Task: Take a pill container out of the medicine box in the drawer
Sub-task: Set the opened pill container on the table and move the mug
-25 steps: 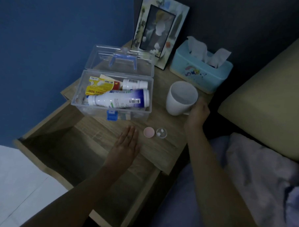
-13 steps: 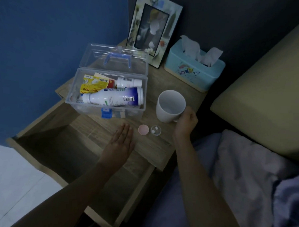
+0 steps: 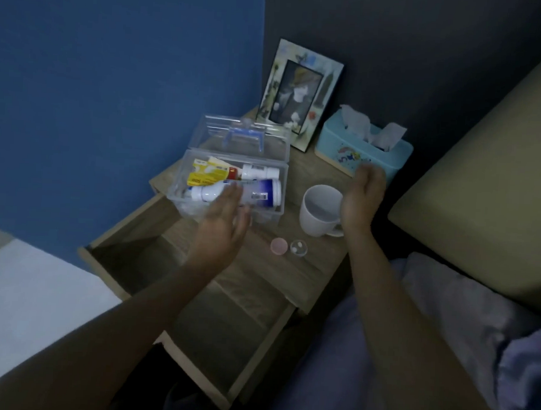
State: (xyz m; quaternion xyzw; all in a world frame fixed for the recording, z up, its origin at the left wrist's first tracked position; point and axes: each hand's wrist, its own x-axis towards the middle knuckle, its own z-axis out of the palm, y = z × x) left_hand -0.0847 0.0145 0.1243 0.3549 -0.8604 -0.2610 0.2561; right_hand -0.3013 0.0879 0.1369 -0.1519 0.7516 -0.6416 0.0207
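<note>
A clear medicine box with its lid open stands on the wooden nightstand, above the pulled-out drawer. Inside lie a white-and-blue bottle, a smaller white bottle and a yellow packet. My left hand hovers with fingers spread over the box's front edge, holding nothing. My right hand is lifted beside the white mug, fingers apart and blurred. A small clear pill container with white pills and its pink cap rest on the nightstand.
A photo frame and a light blue tissue box stand at the back of the nightstand. A blue wall is on the left. A beige bed headboard and bedding are on the right. The drawer looks empty inside.
My left hand rose from the nightstand top and moved forward over the medicine box. My right hand let go of the mug's handle and lifted away with fingers spread.
</note>
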